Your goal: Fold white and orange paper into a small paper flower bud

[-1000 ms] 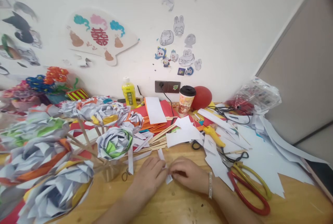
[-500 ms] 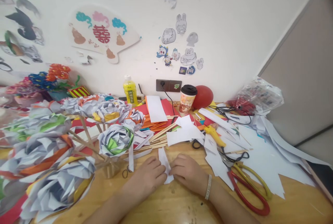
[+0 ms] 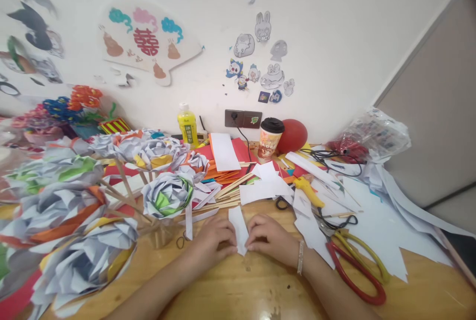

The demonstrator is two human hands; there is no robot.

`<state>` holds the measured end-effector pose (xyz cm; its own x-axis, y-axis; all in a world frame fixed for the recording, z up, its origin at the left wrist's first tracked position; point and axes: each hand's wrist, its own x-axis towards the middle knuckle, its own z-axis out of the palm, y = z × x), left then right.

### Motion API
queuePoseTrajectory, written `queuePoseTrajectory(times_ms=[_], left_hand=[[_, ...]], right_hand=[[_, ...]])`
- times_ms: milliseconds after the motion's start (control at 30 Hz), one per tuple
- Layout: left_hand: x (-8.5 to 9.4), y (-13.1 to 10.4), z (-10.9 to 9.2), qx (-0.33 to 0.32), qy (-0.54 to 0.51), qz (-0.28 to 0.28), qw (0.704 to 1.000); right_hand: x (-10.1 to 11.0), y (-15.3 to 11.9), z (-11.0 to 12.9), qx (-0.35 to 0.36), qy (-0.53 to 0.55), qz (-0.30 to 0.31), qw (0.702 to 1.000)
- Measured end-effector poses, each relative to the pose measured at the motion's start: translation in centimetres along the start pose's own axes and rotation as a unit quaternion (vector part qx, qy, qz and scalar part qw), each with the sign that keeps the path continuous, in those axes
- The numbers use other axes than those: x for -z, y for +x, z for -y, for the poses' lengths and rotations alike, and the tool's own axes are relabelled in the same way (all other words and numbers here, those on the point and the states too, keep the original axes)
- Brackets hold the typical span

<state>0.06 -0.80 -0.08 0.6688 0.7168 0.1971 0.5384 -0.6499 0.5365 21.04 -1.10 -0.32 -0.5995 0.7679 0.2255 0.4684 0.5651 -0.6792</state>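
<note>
A narrow white paper strip (image 3: 238, 225) lies between my two hands, its near end folded to a point. My left hand (image 3: 214, 238) pinches the strip's left edge near that end. From the right, my right hand (image 3: 268, 238), with a sparkly bracelet at the wrist, grips the opposite edge. Just beyond the strip are thin wooden sticks (image 3: 232, 189) and a white paper piece (image 3: 264, 190). A white paper flower with green parts (image 3: 168, 196) stands to the left of my left hand.
More paper flowers (image 3: 87, 255) crowd the left side. Red-and-yellow-handled scissors (image 3: 355, 270), a yellow glue gun (image 3: 308, 192) and white sheets (image 3: 372, 221) lie at right. A lidded cup (image 3: 269, 140), yellow bottle (image 3: 188, 126) and red balloon (image 3: 292, 136) stand by the wall.
The strip's near end, flat before, now comes to a folded point. Both hands have shifted slightly up and hold its edges with fingers more raised. The camera view has moved a little.
</note>
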Motion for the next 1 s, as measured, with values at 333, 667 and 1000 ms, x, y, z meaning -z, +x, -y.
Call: queuePoseTrajectory(times_ms=[333,667,1000], left_hand=[[-0.3,0.3,-1.2,0.100,-0.042,-0.015,0.994],[-0.8,0.2,-1.2,0.073,-0.008,-0.037,0.997],[-1.5,0.4,-2.7,0.150,0.027,-0.084,0.985]], right_hand=[[-0.5,0.5,-0.3,-0.008,0.020,-0.024,0.999],[-0.9,0.4,0.7,-0.040,-0.035,-0.029,0.998],[-1.5,0.0,1.4,-0.099,-0.058,-0.070,0.991]])
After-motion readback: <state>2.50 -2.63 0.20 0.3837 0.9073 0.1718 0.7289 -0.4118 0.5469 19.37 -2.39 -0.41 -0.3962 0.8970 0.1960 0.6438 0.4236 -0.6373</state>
